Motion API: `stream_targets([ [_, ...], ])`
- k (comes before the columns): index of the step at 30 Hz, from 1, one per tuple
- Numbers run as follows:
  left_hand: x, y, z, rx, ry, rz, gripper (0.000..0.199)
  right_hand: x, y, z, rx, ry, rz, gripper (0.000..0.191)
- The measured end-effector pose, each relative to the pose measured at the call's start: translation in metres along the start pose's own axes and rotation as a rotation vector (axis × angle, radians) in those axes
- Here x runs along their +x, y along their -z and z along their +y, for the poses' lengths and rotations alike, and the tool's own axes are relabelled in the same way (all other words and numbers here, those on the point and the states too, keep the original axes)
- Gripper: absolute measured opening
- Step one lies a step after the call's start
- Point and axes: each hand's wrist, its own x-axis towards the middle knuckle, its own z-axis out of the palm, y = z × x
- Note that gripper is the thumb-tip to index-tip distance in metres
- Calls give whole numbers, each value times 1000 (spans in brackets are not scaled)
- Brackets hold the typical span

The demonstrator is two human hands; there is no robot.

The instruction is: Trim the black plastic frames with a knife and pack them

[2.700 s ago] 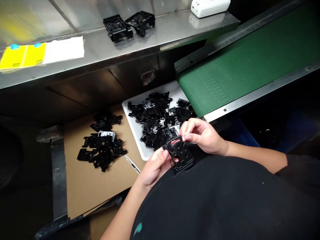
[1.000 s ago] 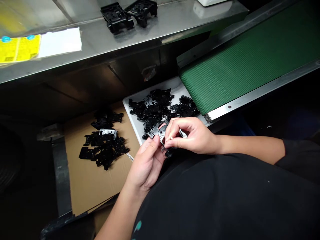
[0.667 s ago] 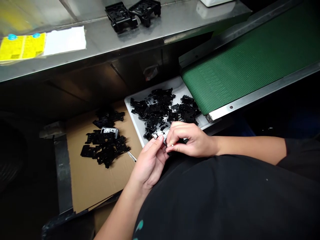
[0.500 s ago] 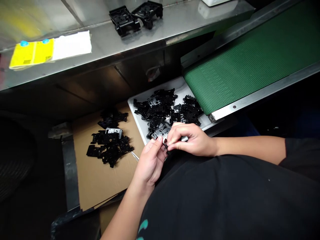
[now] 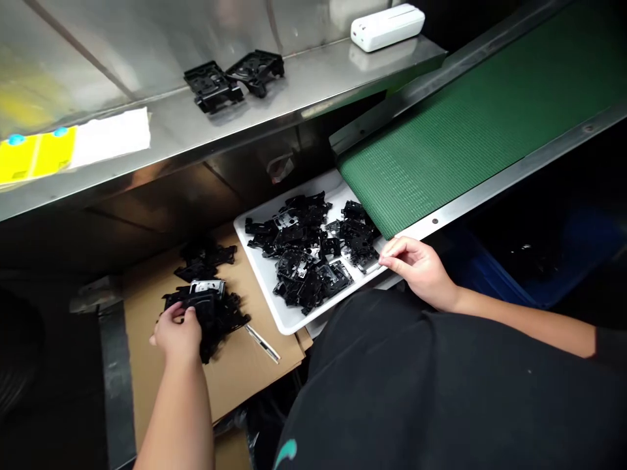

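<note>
Left grip (image 5: 179,331): fingers partly curled, thumb and fingertips at the near edge of a dark part (image 5: 203,308) on the heap (image 5: 228,315); cannot tell whether the part is clasped or merely touched. Heap lies on brown cardboard (image 5: 240,385), beneath and just right of this grip. Silvery plate (image 5: 208,286) lies in the heap, just beyond the grip. Slim metallic tool (image 5: 262,344) on the cardboard, farther right.

Right grip (image 5: 422,271): raised, thumb and fingertips drawn together; cannot tell whether anything small is between them. White tray (image 5: 268,294) extends to its left, holding jumbled black components (image 5: 301,241). Green belt (image 5: 441,156) is just beyond this grip, running off to the right.

Well beyond both grips, metal shelf (image 5: 313,85) bears two larger black frames (image 5: 213,85) and a white device (image 5: 388,27). White paper (image 5: 112,138) and yellow labels (image 5: 39,155) lie on the shelf, beyond and left of the left grip.
</note>
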Motion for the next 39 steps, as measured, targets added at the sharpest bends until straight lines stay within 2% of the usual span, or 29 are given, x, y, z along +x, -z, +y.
stream_targets([
  [2, -8, -14, 9, 81, -137, 55, 29, -5, 12, 2, -18, -8, 48, 15],
  [4, -28, -37, 27, 98, -341, -6, 35, -8, 21, 4, -14, -13, 79, 15],
  [5, -44, -54, 39, 90, -462, -92, 37, -9, 25, 4, -9, -15, 88, 15],
  [8, -104, -114, 82, 53, -816, -475, 27, -8, 33, 2, 6, -14, 90, 14],
  [10, -147, -154, 109, 35, -987, -676, 30, -7, 37, -1, 15, -4, 73, 14],
  [13, -189, -199, 139, 11, -1077, -827, 41, -6, 44, -6, 30, 13, 56, 16],
  [16, -197, -216, 157, -43, -1044, -905, 25, -9, 52, -8, 39, 0, 78, 15],
  [18, -192, -213, 164, -112, -996, -960, 16, -11, 59, -7, 45, -15, 101, 15],
  [20, -187, -200, 168, -201, -915, -1010, 12, -12, 66, -6, 47, -21, 127, 15],
  [23, -190, -167, 168, -353, -708, -1056, 16, -9, 75, -6, 40, -19, 175, 17],
  [27, -215, -115, 169, -539, -408, -1176, 36, 3, 75, -14, 53, 3, 192, 16],
  [31, -244, -77, 180, -926, 164, -1292, 48, 22, 57, -37, 112, 102, 97, 15],
  [32, -249, -70, 183, -998, 262, -1296, 53, 27, 51, -44, 129, 132, 62, 15],
  [34, -258, -58, 188, -1063, 333, -1308, 55, 36, 35, -56, 167, 191, -8, 17],
  [39, -267, -34, 190, -1159, 436, -1310, 36, 47, -3, -69, 272, 227, -219, 16],
])
